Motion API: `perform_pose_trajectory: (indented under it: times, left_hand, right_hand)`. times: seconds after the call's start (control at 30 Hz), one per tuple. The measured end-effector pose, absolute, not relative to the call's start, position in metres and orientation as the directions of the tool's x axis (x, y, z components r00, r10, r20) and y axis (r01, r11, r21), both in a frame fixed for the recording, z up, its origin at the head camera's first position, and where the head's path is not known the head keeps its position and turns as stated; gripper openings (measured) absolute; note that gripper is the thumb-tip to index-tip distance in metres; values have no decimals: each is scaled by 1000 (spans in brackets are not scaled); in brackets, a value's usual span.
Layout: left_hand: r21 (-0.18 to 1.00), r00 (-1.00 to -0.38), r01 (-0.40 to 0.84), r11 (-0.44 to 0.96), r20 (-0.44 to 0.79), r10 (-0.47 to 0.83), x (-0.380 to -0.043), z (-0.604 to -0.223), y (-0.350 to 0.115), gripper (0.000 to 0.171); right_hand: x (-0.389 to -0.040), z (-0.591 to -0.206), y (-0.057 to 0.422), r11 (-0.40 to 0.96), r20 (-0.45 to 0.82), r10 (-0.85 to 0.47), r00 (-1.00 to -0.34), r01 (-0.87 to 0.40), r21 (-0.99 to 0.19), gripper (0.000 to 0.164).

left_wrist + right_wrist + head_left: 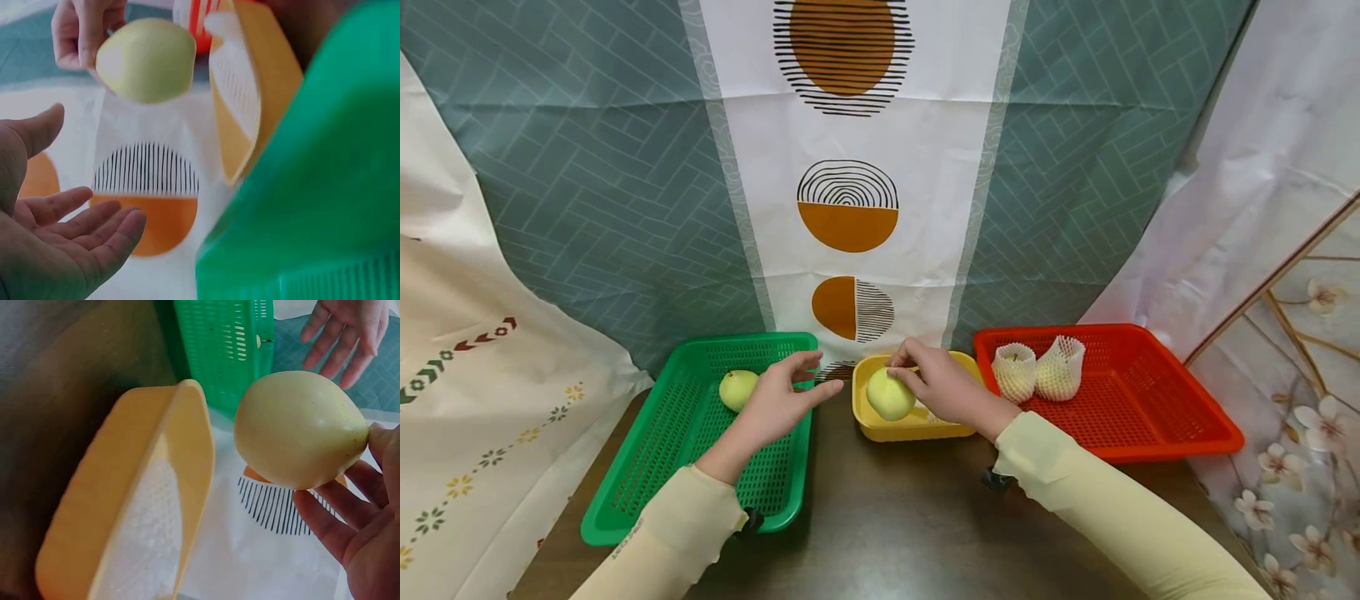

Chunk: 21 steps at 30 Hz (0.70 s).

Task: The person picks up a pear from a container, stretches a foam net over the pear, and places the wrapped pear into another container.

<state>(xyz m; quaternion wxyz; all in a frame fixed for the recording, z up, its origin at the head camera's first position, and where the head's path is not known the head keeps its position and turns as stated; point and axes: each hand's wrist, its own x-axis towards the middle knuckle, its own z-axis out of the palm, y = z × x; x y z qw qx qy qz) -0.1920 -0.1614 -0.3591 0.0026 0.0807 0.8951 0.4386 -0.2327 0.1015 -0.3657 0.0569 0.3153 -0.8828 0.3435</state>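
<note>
My right hand [942,382] pinches a pale yellow-green pear [891,394] near its top, above the small yellow basket [917,432]. In the right wrist view, the thumb and fingertips touch one end of the pear [300,430]. White foam netting [145,534] lies in the yellow basket. My left hand [778,400] is held over the right side of the green basket [597,527], fingers apart and nothing in them. Behind that hand, a second pear [737,389] sits in the green basket, partly hidden.
At the right, a red basket [1157,392] contains two fruits in white foam nets, one net [1014,372] beside the other [1060,369]. The brown table [880,517] extends in front of the baskets. Patterned cloth [625,167] hangs behind them.
</note>
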Motion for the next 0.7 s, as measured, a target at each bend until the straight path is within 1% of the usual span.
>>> perform_pose_trajectory:
  times: [0.1, 0.27, 0.43, 0.53, 0.63, 0.7]
  left_hand:
    - [791, -984, 144, 595, 53, 168, -189, -366, -144, 80]
    - [820, -977, 150, 552, 38, 210, -184, -378, -119, 78]
    - [829, -966, 152, 538, 8, 260, -179, -389, -101, 84]
    - [836, -961, 142, 530, -13, 277, -177, -396, -94, 87]
    - [848, -956, 140, 512, -19, 292, -177, -402, -89, 87]
    - [856, -955, 138, 499, -19, 297, -176, -406, -87, 83]
  right_hand:
    - [-228, -370, 107, 570, 296, -518, -803, -581, -581, 10]
    - [-219, -375, 114, 579, 275, -515, -812, -566, -587, 9]
    - [-210, -379, 117, 635, 250, -493, -833, -541, -551, 11]
    - [-207, -382, 119, 648, 253, -488, -835, -541, -536, 12]
    - [-205, -384, 119, 643, 256, -493, -832, -546, -536, 12]
    - [-204, -385, 119, 636, 259, -506, -823, -559, -532, 11]
